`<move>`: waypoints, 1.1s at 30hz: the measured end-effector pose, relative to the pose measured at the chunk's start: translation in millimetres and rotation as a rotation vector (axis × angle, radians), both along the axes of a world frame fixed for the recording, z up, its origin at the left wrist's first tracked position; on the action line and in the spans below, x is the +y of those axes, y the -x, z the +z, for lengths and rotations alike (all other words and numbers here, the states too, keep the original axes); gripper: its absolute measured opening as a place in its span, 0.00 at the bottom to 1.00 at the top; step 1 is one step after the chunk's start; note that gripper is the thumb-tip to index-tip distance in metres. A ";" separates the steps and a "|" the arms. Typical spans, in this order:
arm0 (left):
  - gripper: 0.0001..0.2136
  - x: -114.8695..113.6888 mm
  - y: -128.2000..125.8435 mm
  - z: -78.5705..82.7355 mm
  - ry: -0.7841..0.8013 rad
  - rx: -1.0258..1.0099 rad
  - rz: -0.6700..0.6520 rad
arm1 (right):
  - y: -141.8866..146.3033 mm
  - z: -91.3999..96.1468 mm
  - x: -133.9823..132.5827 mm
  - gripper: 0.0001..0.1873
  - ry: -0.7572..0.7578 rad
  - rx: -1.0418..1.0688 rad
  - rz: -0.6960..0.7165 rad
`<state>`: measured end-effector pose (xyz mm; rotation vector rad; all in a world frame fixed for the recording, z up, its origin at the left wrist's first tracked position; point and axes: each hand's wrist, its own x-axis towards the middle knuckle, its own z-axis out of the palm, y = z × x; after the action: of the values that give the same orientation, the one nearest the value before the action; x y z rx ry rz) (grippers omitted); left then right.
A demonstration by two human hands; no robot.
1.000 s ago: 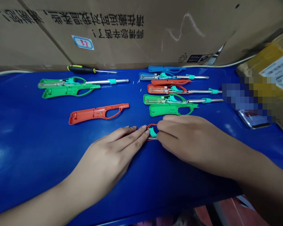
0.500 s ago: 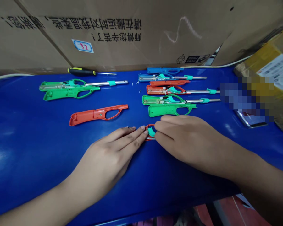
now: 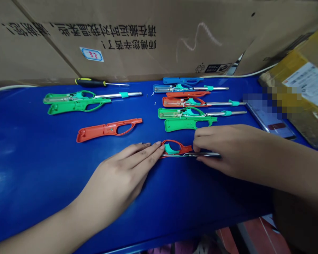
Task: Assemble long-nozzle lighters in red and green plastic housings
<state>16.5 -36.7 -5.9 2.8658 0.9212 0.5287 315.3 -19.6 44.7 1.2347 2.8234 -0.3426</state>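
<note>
While our L hand [image 3: 127,173] lies over the red shell [image 3: 187,149], fingers together, our R hand [image 3: 225,148] pinches the metal tube [image 3: 210,154] b/w thumb & fingers. We can't tell if the L one grips or just presses. The shell sits on the blue worktop [image 3: 69,183], right in front of us, w/ its long side going L to R & the tube pointing R. Our L fingers hide its L end; our R hand hides the tube's tip. Part of the phone [image 3: 278,127] is blurred out.
</note>
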 end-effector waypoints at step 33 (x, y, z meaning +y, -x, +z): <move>0.26 -1.5 -1.1 -6.0 0.053 -0.063 0.046 | 44.7 5.3 5.7 0.15 -0.211 -0.016 0.227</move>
<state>17.6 -38.2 -11.9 2.7702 0.9774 0.5861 270.6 -13.9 50.0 0.9233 3.0068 -0.0250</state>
